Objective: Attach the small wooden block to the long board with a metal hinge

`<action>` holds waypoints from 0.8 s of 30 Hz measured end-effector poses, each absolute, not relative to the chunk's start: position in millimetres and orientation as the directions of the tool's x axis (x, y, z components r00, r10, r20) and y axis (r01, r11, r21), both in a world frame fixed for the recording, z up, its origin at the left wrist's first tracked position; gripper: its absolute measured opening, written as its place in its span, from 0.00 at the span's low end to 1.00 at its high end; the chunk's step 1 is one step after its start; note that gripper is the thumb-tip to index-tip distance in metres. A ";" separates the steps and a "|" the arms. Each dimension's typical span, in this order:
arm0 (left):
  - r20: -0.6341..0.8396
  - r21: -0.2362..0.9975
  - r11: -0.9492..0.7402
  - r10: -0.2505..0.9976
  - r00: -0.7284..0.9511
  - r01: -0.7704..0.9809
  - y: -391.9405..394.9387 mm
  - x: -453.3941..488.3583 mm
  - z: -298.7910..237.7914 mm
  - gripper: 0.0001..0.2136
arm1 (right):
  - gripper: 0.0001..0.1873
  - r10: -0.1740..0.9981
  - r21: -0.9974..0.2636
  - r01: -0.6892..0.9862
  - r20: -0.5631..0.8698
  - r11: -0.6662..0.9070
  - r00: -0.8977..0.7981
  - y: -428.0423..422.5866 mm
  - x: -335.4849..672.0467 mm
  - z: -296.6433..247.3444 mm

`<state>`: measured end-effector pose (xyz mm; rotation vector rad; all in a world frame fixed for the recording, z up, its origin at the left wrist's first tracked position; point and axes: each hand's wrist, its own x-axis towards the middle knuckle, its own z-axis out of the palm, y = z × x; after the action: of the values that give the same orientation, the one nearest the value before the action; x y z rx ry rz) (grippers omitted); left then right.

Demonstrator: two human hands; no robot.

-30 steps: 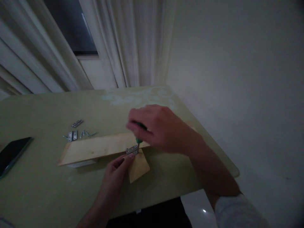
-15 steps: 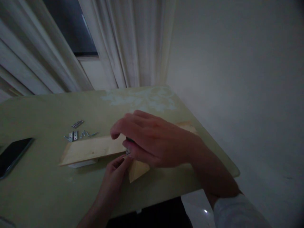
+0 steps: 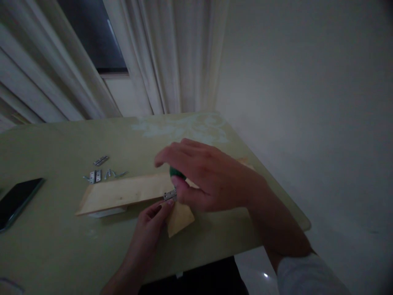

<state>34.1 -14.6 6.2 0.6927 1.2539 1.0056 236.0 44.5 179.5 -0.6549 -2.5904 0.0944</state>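
Observation:
My right hand [image 3: 211, 178] is curled round the green handle of a screwdriver [image 3: 177, 173], whose tip is mostly hidden behind the thumb. Below it, a metal hinge [image 3: 169, 195] lies where a long pale wooden board [image 3: 123, 191] meets a second wooden piece [image 3: 180, 219]. My left hand [image 3: 150, 223] pinches the hinge at its near edge, fingertips against the wood. The far right end of the wood shows past my right wrist.
Two loose hinges [image 3: 95, 176] and several screws [image 3: 111, 173] lie beyond the board's left end. A phone [image 3: 20, 201] rests at the left of the green table [image 3: 61, 151]. A wall [image 3: 307, 123] borders the table's right side; curtains [image 3: 184, 61] hang behind.
My right hand has shifted slightly right and up, uncovering the screwdriver's green handle and more of the hinge. My left hand stays nearly in place.

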 end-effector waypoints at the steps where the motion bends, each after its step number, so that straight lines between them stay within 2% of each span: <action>1: -0.452 0.866 0.441 0.892 0.010 -0.238 -14.3 34.4 6.2 0.23 | 0.13 0.556 -0.164 0.543 0.424 0.823 -0.715 46.0 236.9 178.9; 3: -0.484 0.846 0.473 0.875 0.019 -0.245 -13.7 35.3 6.3 0.24 | 0.21 0.737 -0.123 0.774 0.426 0.621 -0.524 50.9 237.7 177.3; 5: -0.503 0.835 0.492 0.864 0.020 -0.245 -13.5 35.8 6.0 0.24 | 0.29 0.812 -0.105 0.864 0.413 0.493 -0.413 53.7 236.7 176.5; 7: -0.495 0.840 0.485 0.868 0.022 -0.243 -13.7 35.4 5.0 0.23 | 0.24 0.742 -0.138 0.766 0.406 0.627 -0.534 51.2 234.8 177.4; 9: -0.466 0.857 0.456 0.885 0.016 -0.239 -14.3 34.4 3.8 0.22 | 0.14 0.549 -0.188 0.523 0.420 0.831 -0.722 44.8 233.3 179.3; 10: -0.450 0.866 0.440 0.893 0.016 -0.237 -14.6 34.0 3.4 0.22 | 0.12 0.467 -0.206 0.420 0.434 0.884 -0.770 41.7 233.1 180.0; 11: -0.439 0.871 0.430 0.898 0.015 -0.237 -14.8 33.8 3.2 0.22 | 0.13 0.433 -0.218 0.374 0.445 0.901 -0.784 39.7 233.2 180.3; 12: -0.437 0.871 0.427 0.899 0.014 -0.241 -15.0 33.9 3.4 0.22 | 0.15 0.458 -0.225 0.398 0.447 0.889 -0.768 39.2 233.6 180.0; 13: -0.444 0.866 0.434 0.896 0.017 -0.247 -14.9 34.2 3.8 0.22 | 0.16 0.533 -0.224 0.487 0.442 0.844 -0.721 40.3 234.2 179.2; 15: -0.474 0.847 0.462 0.880 0.019 -0.261 -14.6 35.3 5.2 0.23 | 0.17 0.735 -0.185 0.744 0.426 0.642 -0.528 46.1 235.1 176.4; 16: -0.488 0.839 0.474 0.873 0.017 -0.266 -14.4 35.8 5.8 0.23 | 0.20 0.810 -0.152 0.847 0.416 0.509 -0.412 49.5 235.3 175.1; 18: -0.502 0.830 0.487 0.865 0.018 -0.271 -14.2 36.2 6.7 0.24 | 0.28 0.874 -0.110 0.932 0.399 0.346 -0.277 53.1 235.0 173.9; 19: -0.500 0.832 0.485 0.866 0.018 -0.269 -14.2 36.0 6.8 0.24 | 0.28 0.870 -0.119 0.920 0.390 0.373 -0.302 52.4 234.6 174.3; 20: -0.491 0.838 0.477 0.871 0.017 -0.265 -14.4 35.6 6.7 0.23 | 0.24 0.837 -0.147 0.869 0.386 0.472 -0.389 49.9 234.0 175.2; 22: -0.463 0.857 0.451 0.886 0.011 -0.249 -14.9 34.4 6.1 0.23 | 0.13 0.669 -0.219 0.643 0.395 0.734 -0.630 41.9 233.0 178.1; 24: -0.433 0.877 0.421 0.902 0.001 -0.230 -15.3 33.5 5.7 0.23 | 0.10 0.496 -0.263 0.421 0.414 0.868 -0.764 35.5 232.7 180.4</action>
<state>33.5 -15.3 5.7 0.6963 1.2565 1.0113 232.7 35.5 180.4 -0.6703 -2.5596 0.2115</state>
